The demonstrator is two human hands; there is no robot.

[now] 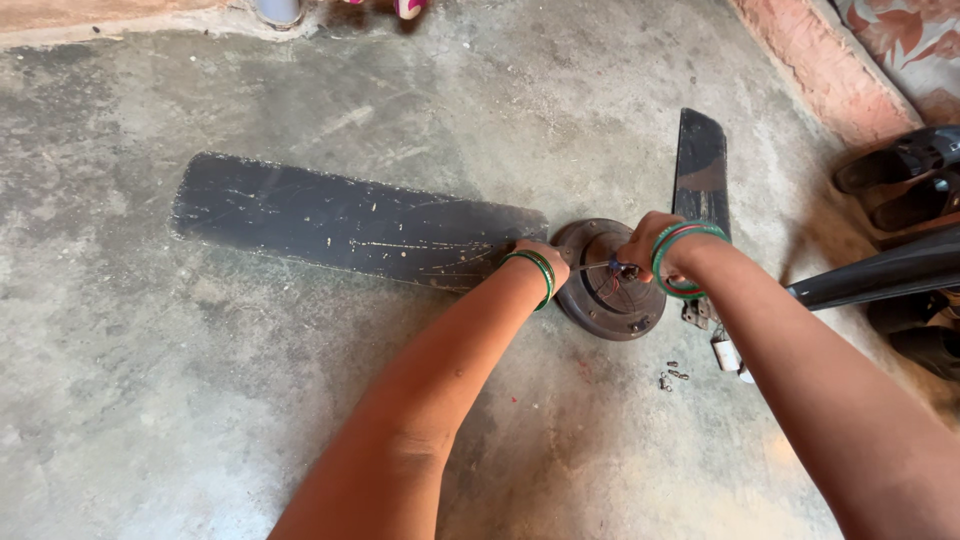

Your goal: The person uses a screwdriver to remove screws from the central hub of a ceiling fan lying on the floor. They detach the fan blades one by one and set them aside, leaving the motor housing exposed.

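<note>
**A:** How far along was the work on the dark, round metal motor hub of the ceiling fan (608, 295), lying on the grey concrete floor (200, 400)?

**B:** Partly opened, by the look of it. The long, scratched black blade (340, 225) remained attached at the hub's nine o'clock, a second black blade (700, 165) at one o'clock and a third (880, 272) at three o'clock. The left hand (545, 262) pressed on the hub's rim at ten o'clock, apparently closed on a thin metal tool. The right hand (645, 245) pinched thin coloured wires (618, 272) at the hub's centre, fingers closed on them.

**A:** What suggested anything was done?

**B:** Small loose screws (672, 377) lay on the floor at the hub's five o'clock, beside a small pale metal part (727, 354). I judged the blades were still to come off.

**A:** And anything in the way?

**B:** Dark sandals (905, 175) crowded the third blade at the far right, below a rough pink wall (820, 70).
</note>
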